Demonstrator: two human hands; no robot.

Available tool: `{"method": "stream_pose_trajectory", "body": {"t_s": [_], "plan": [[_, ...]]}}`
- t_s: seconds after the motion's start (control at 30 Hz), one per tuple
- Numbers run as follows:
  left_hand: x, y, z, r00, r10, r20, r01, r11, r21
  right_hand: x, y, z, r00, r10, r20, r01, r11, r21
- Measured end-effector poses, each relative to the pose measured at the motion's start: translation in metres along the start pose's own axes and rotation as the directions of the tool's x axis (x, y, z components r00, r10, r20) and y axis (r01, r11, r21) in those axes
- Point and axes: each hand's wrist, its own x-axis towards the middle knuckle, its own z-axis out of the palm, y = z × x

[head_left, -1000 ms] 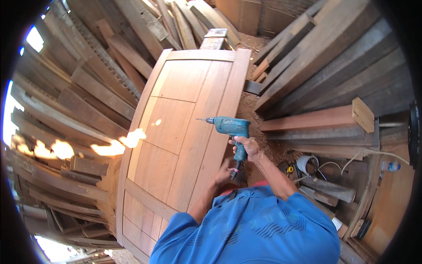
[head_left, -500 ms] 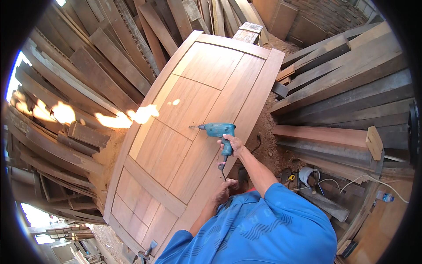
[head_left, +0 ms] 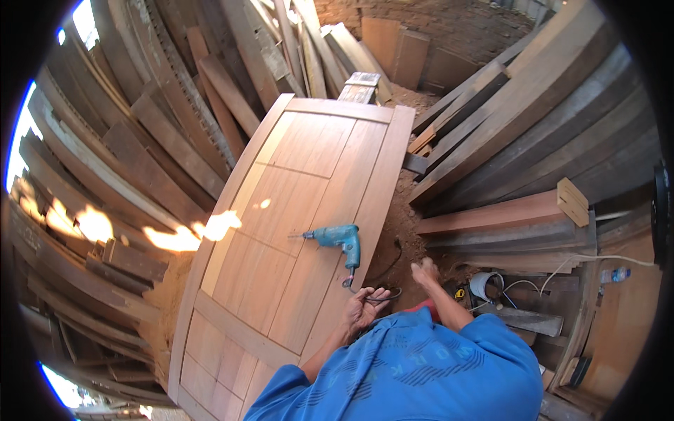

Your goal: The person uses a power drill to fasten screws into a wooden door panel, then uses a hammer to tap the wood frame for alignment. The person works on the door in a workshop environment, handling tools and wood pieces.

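A teal power drill (head_left: pixel 335 237) lies on its side on a large wooden panelled door (head_left: pixel 242 289), its bit pointing left. From its handle the dark power cord (head_left: pixel 383 299) runs across the curled fingers of my left hand (head_left: pixel 362 309), which is turned palm up at the door's right edge and loosely holds it. Beyond that edge, over the sawdust-strewn ground, my right hand (head_left: pixel 425 272) has its fingers closed, apart from the drill. Whether it holds anything is hidden.
Long boards (head_left: pixel 175 144) lean along the left and far sides. Thick timber planks (head_left: pixel 519 105) are stacked at the right. Nearer me on the right are a pale bucket (head_left: pixel 484 286), a yellow tape measure (head_left: pixel 460 293) and a plastic bottle (head_left: pixel 616 275). A support block (head_left: pixel 359 85) protrudes beyond the door's far end.
My right hand has let go of the drill, which now lies on the door, and has moved right past the edge. My left hand has turned palm up with the cord. The view has shifted.
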Motion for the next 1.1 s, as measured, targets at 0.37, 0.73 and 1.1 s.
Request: {"method": "stream_pose_trajectory", "body": {"t_s": [0.37,0.73,1.1], "plan": [[-0.015,0.013,-0.031,0.964,-0.256,-0.072,0.254,0.966,-0.036,0.002,-0.007,-0.005,0.531,-0.427,0.732,-0.792,0.058,0.608],[0.015,0.041,0.041,0.805,0.578,-0.130,-0.119,0.372,0.920,-0.085,-0.078,-0.142,0.649,-0.643,0.406,0.126,0.618,0.776],[0.043,-0.060,0.229,0.976,-0.143,0.161,-0.149,0.093,0.985,-0.070,0.000,-0.122,0.380,-0.797,0.470,-0.404,0.314,0.859]]}}
